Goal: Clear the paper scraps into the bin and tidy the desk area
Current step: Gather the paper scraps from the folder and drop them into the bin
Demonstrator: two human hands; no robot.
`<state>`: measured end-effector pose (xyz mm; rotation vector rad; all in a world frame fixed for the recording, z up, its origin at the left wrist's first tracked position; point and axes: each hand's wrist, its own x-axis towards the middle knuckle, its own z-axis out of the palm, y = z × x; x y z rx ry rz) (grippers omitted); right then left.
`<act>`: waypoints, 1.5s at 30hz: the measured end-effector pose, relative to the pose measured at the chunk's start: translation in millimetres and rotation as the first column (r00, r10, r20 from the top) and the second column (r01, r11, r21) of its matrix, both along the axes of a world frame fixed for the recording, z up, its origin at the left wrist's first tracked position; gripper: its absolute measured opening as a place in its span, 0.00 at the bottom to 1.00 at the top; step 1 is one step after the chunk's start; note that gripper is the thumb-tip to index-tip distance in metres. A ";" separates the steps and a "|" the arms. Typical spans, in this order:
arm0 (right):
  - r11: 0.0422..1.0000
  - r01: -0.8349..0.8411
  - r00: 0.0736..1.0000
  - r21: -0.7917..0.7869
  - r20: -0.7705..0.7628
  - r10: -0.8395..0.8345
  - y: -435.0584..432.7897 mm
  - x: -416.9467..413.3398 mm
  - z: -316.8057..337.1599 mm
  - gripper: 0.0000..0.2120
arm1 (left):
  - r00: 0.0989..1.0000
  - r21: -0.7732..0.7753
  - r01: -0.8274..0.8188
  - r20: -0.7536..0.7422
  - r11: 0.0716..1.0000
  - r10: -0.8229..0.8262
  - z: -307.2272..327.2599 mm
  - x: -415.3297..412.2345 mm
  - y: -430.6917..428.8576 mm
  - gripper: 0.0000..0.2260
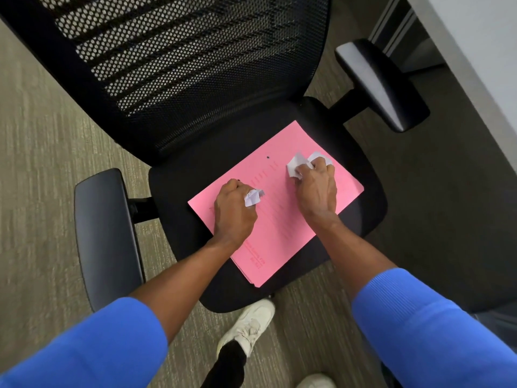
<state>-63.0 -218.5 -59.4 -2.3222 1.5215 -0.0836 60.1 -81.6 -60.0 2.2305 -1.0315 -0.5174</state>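
Observation:
A pink folder (282, 219) lies on the seat (173, 186) of a black office chair. My left hand (233, 212) rests on the folder's left part, shut on a crumpled white paper scrap (253, 197) that sticks out past the fingers. My right hand (317, 189) is over the folder's far right part, shut on crumpled white paper scraps (296, 165), which bulge out on both sides of the fingers. No bin is in view.
The chair's mesh backrest (181, 60) rises behind the seat, with armrests at the left (103, 236) and the right (383, 82). A pale desk edge (481, 51) runs along the upper right. My white shoe (251, 323) stands on the carpet under the seat's front.

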 end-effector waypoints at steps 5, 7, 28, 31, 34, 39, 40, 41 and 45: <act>1.000 0.017 0.998 0.022 0.067 -0.018 6.5 -3.6 -1.2 0.14 | 1.000 0.004 0.015 -0.008 1.000 -0.015 -0.3 -6.2 -0.3 0.04; 0.999 0.032 0.994 0.036 0.106 -0.036 11.7 -5.4 -2.2 0.13 | 1.000 0.009 0.019 -0.006 1.000 -0.019 0.0 -10.9 -1.0 0.04; 0.687 0.566 0.605 0.455 0.336 -0.722 97.3 -136.8 0.3 0.07 | 0.987 -0.014 0.135 -0.082 0.991 -0.136 7.6 -121.9 12.6 0.02; 0.623 0.622 0.542 0.474 0.313 -0.779 115.9 -185.0 -1.3 0.06 | 0.974 0.012 0.204 -0.099 0.979 -0.202 6.2 -161.2 14.6 0.05; 0.577 0.673 0.515 0.463 0.266 -0.815 134.9 -235.5 -3.8 0.06 | 0.954 0.031 0.289 -0.089 0.957 -0.285 4.9 -206.2 16.9 0.04; 0.482 0.767 0.432 0.423 0.215 -0.876 170.6 -316.2 -11.5 0.07 | 0.883 0.039 0.464 -0.092 0.885 -0.459 -3.0 -283.5 28.9 0.12; 0.455 0.787 0.403 0.417 0.211 -0.891 178.2 -332.8 -15.9 0.07 | 0.868 0.044 0.493 -0.091 0.869 -0.488 -6.0 -299.6 32.7 0.12; 0.429 0.801 0.383 0.417 0.193 -0.903 185.6 -349.5 -20.4 0.07 | 0.853 0.053 0.520 -0.088 0.852 -0.515 -9.4 -315.9 36.6 0.13; 0.386 0.813 0.358 0.436 0.149 -0.922 215.8 -413.2 -38.9 0.08 | 0.789 0.141 0.614 -0.101 0.777 -0.606 -28.4 -383.6 56.0 0.10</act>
